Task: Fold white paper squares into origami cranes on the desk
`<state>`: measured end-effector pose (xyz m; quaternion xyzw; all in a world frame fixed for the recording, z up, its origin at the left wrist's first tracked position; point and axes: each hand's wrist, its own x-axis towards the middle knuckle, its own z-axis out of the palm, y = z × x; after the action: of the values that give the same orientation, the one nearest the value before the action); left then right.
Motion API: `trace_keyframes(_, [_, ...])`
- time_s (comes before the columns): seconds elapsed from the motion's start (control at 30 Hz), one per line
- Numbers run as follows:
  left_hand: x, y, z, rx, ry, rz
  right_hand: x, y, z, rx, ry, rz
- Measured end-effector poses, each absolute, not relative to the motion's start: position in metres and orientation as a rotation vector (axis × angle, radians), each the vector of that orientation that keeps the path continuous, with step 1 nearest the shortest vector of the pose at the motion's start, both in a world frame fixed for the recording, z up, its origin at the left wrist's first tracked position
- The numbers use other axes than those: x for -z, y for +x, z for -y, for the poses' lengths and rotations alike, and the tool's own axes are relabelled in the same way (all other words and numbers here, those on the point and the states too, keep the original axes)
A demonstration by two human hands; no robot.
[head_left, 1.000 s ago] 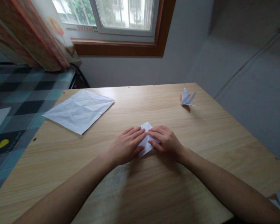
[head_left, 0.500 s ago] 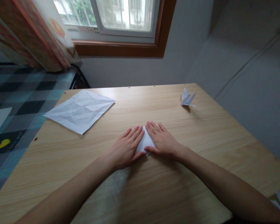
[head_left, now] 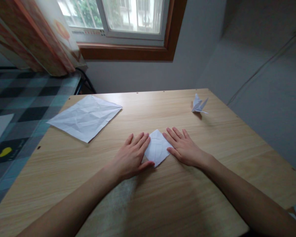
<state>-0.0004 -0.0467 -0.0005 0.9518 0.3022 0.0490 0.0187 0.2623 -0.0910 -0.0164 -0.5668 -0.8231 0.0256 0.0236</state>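
Observation:
A small folded white paper square [head_left: 157, 147] lies flat on the wooden table [head_left: 212, 154], set like a diamond. My left hand [head_left: 132, 155] rests flat at its left edge, fingers stretched out and touching the paper. My right hand [head_left: 185, 148] lies flat at its right edge, fingers spread, the thumb on the paper's corner. Neither hand grips anything.
A creased, unfolded white sheet [head_left: 85, 117] lies at the table's far left. A folded paper crane [head_left: 198, 105] stands at the far right. A checked bedcover [head_left: 22, 105] is left of the table, a window [head_left: 118, 16] and curtain [head_left: 39, 36] behind, grey wall on the right.
My hands have slid apart sideways over the folded paper, from covering it to resting at its two edges. The paper now shows fully between them.

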Motion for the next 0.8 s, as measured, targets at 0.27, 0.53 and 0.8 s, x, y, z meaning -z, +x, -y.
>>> trace_keyframes(0.27, [-0.003,-0.001,0.044,-0.371,3.01,-0.799,0.016,0.273,0.079,0.027,-1.907,2.285])
trace_keyframes(0.53, [0.002,0.0,0.04,-0.37,2.929,-0.675,0.015,0.255,0.082,0.097,-1.534,2.217])
trace_keyframes(0.8, [0.005,0.002,0.038,-0.136,2.945,-0.765,0.022,0.232,0.091,-0.079,-1.393,2.604])
